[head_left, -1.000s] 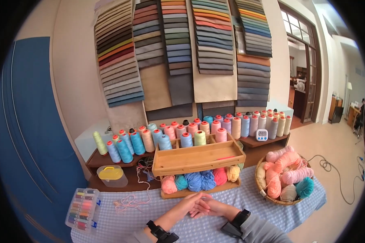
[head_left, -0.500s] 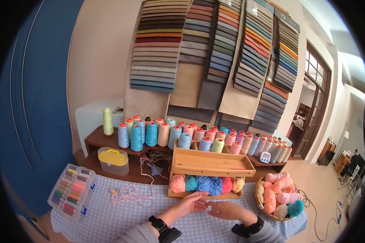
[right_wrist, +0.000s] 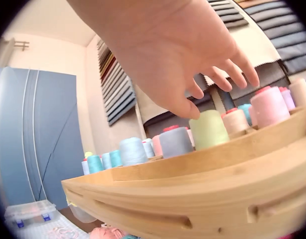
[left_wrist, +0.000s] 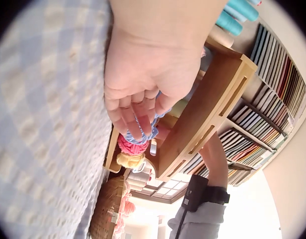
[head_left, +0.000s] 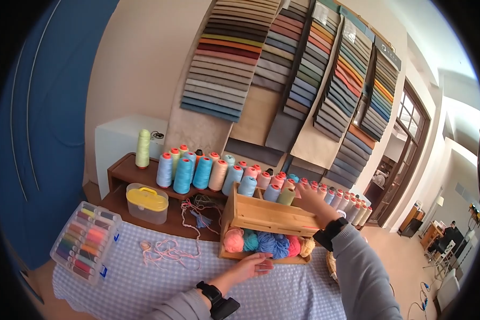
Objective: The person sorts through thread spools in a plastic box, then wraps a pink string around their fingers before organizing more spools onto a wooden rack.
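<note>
My right hand (head_left: 310, 199) reaches over the top of a two-level wooden rack (head_left: 266, 213), fingers spread and holding nothing. In the right wrist view its thumb tip is right at the top of a light green thread cone (right_wrist: 210, 130). A pink thread cone (right_wrist: 269, 107) stands beyond the fingers, and a grey-blue cone (right_wrist: 176, 142) beside the green one. My left hand (head_left: 250, 268) hovers low over the checked cloth, palm turned sideways with loosely bent, bare fingers. It is just in front of the blue yarn (head_left: 272, 244) on the rack's lower level.
Rows of thread cones (head_left: 183, 176) line the brown shelf behind. A yellow-lidded box (head_left: 147, 198), tangled pink cord (head_left: 170, 253) and a clear case of thread spools (head_left: 85, 242) are at the left. A yarn basket (left_wrist: 105, 209) stands at the right, largely behind my right arm in the head view.
My hands were together over the cloth, then parted. The right hand has moved up and forward to the cones on the rack; the left stayed low. The head view has turned and tilted.
</note>
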{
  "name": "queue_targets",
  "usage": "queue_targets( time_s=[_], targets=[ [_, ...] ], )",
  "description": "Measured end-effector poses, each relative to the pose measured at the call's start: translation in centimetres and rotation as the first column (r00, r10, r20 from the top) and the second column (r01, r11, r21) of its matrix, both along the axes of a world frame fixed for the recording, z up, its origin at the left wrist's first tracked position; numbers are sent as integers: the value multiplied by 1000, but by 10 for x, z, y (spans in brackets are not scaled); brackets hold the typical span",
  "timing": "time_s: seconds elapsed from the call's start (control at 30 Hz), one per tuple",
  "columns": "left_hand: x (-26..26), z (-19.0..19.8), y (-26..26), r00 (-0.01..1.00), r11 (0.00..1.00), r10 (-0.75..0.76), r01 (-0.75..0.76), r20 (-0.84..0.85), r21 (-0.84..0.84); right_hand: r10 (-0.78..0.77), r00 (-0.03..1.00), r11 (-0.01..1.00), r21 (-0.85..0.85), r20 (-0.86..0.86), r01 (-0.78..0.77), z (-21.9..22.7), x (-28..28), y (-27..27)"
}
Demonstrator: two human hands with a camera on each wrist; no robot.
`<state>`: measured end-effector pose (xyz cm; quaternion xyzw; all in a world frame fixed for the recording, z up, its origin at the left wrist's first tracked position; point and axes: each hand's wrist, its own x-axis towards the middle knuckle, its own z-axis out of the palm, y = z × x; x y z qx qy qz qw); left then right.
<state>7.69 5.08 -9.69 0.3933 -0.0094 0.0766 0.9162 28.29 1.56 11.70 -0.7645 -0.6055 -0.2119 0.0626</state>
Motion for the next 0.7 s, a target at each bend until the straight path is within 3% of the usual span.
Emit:
queue_targets(
  time_s=[0.03,0.13,0.2,0.27,0.3,0.43,0.5,0.6,0.7],
  targets=[
    [-1,1,0,1000,1000,2,-2,1,4,4,980,996,-88,-198,-22,-15,22,12],
    [-1,3,-1,1000,1000,11,-11,-13,4,3,954,988,-145,-301,-49,-16,-3,1],
    [1,1,-1,1000,1000,0,0,-9,-20,36,978,990,-127,-204,-63,-19,3,1],
    [4,-2,-1,1000,1000,4,-4,-12,-19,20,994,999,-33,109,-16,-22,17,1],
    [6,-4,-1,1000,1000,7,-7,-13,-11,15,987,1000,-12,159,-13,-26,29,1],
    [8,-5,0,1000,1000,0,0,12,-24,-34,995,992,-120,99,46,-26,38,-15],
    [8,-4,-1,1000,1000,13,-13,-12,-23,99,993,994,-42,64,-97,-24,33,-20],
    [7,-4,-1,1000,1000,1,-1,-5,-16,102,994,993,53,48,-104,-24,35,-14],
    [6,-4,-1,1000,1000,6,-6,5,-7,35,997,998,46,65,-38,-17,34,-9]
  ],
)
